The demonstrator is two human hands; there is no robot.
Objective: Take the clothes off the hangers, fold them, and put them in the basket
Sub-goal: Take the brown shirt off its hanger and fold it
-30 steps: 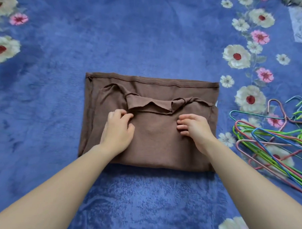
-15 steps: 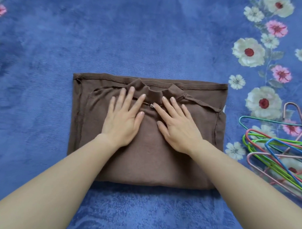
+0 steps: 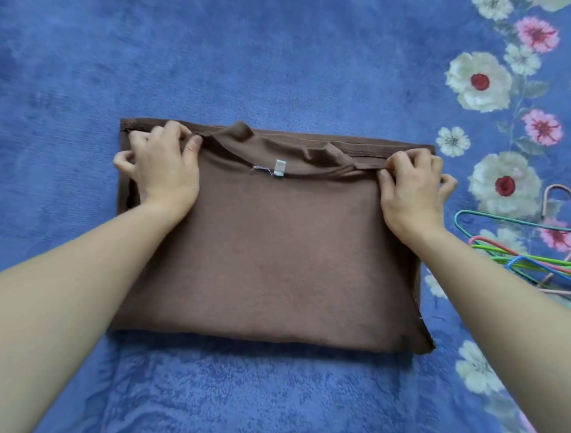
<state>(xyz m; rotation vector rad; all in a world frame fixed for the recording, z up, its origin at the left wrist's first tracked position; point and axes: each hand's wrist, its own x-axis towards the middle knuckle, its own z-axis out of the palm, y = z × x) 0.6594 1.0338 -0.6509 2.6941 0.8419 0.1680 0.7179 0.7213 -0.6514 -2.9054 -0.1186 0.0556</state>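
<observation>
A brown garment (image 3: 270, 254) lies folded into a rectangle on the blue floral blanket (image 3: 251, 53). Its neckline faces away from me, with a small white label (image 3: 279, 168) showing at the collar. My left hand (image 3: 163, 166) pinches the upper layer at the far left corner. My right hand (image 3: 411, 185) pinches the same layer at the far right corner. Both sets of fingers curl round the cloth's edge. No basket is in view.
A heap of coloured wire hangers (image 3: 535, 254) lies on the blanket to the right of the garment, close to my right forearm. White and pink printed flowers (image 3: 480, 82) run down the blanket's right side.
Both hands were pressing flat at the middle of the collar. They have slid apart to the two far corners and now pinch the cloth's edge. The view has moved closer.
</observation>
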